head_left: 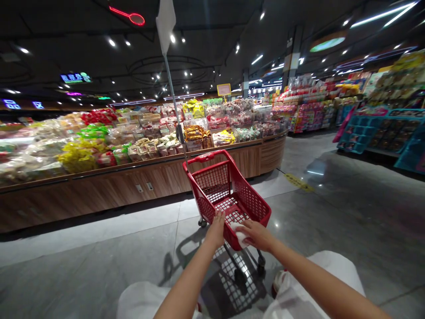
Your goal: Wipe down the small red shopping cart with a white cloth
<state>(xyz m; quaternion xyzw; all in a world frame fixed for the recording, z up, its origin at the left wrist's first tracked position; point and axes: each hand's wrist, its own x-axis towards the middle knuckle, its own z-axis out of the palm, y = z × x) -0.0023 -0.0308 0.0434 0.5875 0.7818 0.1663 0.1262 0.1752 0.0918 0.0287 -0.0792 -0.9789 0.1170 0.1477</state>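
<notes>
In front of me stands a red plastic shopping cart (252, 197) with a lattice basket and dark wheels. My left hand (216, 230) rests on the near end of the basket, its fingers over the rim. A white cloth (239, 232), perhaps a tissue or wipe, is pressed against the same rim farther right. My right hand (255, 234) is closed on that cloth, with part of it showing past the fingers. The basket's inside looks bare. A thin pole with a pale plate rises by the cart's handle (207, 157).
Behind the cart runs a long wood-panelled display counter (109, 199) heaped with bagged goods. Stocked shelves (312, 110) and a blue display rack (378, 133) stand to the right. A yellow floor sticker (297, 181) lies on the grey tiled floor (332, 212).
</notes>
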